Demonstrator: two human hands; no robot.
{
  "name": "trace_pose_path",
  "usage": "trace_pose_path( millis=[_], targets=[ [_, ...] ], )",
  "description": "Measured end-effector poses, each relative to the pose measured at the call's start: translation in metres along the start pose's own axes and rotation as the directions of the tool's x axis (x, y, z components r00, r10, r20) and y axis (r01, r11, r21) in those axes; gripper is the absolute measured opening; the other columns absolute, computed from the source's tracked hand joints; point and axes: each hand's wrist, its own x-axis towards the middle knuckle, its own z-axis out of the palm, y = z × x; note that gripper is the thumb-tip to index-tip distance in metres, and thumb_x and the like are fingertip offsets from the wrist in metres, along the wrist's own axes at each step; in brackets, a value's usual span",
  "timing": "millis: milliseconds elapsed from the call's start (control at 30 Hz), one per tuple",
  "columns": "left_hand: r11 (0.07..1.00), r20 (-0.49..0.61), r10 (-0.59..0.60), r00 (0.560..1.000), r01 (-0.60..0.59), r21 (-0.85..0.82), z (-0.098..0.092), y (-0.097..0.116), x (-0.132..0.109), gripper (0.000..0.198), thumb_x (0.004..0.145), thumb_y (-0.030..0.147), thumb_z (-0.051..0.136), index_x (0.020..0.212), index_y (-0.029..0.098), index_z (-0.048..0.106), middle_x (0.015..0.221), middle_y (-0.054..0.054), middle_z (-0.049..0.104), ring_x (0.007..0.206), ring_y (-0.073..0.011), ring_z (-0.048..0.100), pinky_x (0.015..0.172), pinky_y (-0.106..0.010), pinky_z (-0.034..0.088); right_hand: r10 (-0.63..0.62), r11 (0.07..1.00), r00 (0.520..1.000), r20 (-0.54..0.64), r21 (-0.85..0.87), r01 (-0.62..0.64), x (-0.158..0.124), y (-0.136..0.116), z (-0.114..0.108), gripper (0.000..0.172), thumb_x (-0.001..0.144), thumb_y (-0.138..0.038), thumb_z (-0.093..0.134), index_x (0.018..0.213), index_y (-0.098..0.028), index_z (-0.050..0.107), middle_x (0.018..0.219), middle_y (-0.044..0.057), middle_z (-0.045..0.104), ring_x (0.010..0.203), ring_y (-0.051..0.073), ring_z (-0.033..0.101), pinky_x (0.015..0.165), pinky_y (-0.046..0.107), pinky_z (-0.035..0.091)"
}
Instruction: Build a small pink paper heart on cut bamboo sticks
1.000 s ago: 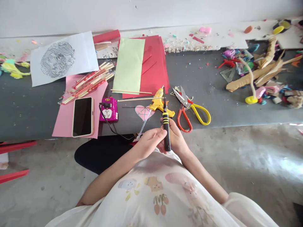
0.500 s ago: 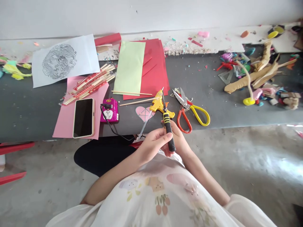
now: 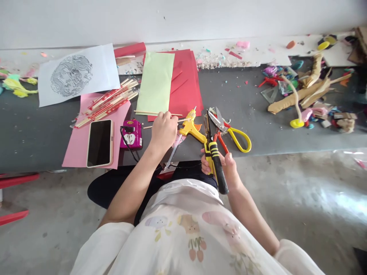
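My left hand point(image 3: 164, 131) is over the table with its fingers bent down, covering the middle of a thin wooden stick point(image 3: 185, 120) and most of a pink paper heart point(image 3: 179, 141); its fingertips are hidden. A second wooden stick point(image 3: 143, 112) lies just beyond it. My right hand point(image 3: 231, 172) is closed around pliers point(image 3: 218, 166) with black and yellow handles, their long dark jaws pointing away from me. Between the hands lies a yellow glue gun point(image 3: 193, 130) with a clear glue stick in its back. Scissors point(image 3: 229, 128) with red and yellow handles rest beside the pliers.
A purple power socket point(image 3: 131, 133) and a phone point(image 3: 99, 143) are on the left. Behind lie bundled sticks point(image 3: 111, 101), a dragon print point(image 3: 97, 88), green paper point(image 3: 156, 80) and red paper point(image 3: 186, 84). Craft scraps point(image 3: 309, 91) are heaped at right.
My left hand has left the pliers and moved forward and left over the stick and paper heart. My right hand has shifted right with the pliers.
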Motion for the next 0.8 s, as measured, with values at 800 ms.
trace_pose_path(
  millis=[800],
  targets=[
    [0.97, -0.308, 0.192, 0.932, -0.227, -0.081, -0.053, 0.017, -0.043, 0.015, 0.095, 0.02, 0.049, 0.092, 0.018, 0.064, 0.08, -0.004, 0.064, 0.081, -0.021, 0.054, 0.077, -0.033, 0.044, -0.049, 0.997, 0.948, 0.314, -0.046, 0.067, -0.011, -0.004, -0.005, 0.058, 0.077, -0.051, 0.072, 0.122, -0.022, 0.049, 0.083, -0.002, 0.04, 0.067, 0.012, 0.034, 0.061, 0.03, 0.026]
  ],
)
